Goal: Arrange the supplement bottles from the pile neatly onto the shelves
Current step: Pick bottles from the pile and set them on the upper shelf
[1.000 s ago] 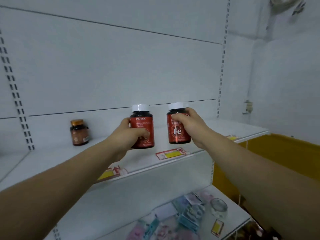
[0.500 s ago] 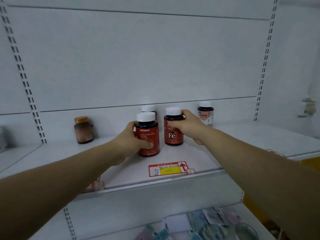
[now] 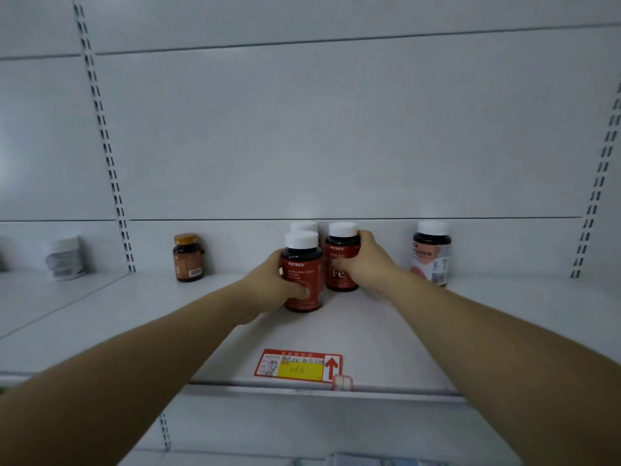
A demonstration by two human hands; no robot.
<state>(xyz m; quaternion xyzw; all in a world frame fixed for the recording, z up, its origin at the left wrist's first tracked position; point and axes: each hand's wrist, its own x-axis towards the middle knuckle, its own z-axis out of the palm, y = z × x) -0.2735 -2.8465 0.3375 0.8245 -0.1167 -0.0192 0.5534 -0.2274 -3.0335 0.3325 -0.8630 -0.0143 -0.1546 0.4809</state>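
Two red-labelled supplement bottles with white caps stand on the white shelf (image 3: 386,334). My left hand (image 3: 274,287) grips the front bottle (image 3: 304,264), thumb across its label. My right hand (image 3: 368,264) grips the "Fe" bottle (image 3: 339,250) just to its right and a little further back. A third white cap (image 3: 303,226) shows behind the front bottle; its body is hidden. The pile of bottles is out of view.
A small amber bottle with a gold cap (image 3: 187,257) stands left at the back panel, a white jar (image 3: 65,257) further left. A dark bottle with a pale label (image 3: 431,252) stands right. A red-yellow price tag (image 3: 298,365) sits at the shelf's front edge.
Both hands carried the two red bottles from in front of the shelf edge back onto the shelf and pushed them toward the rear panel. The view has swung left and closer.
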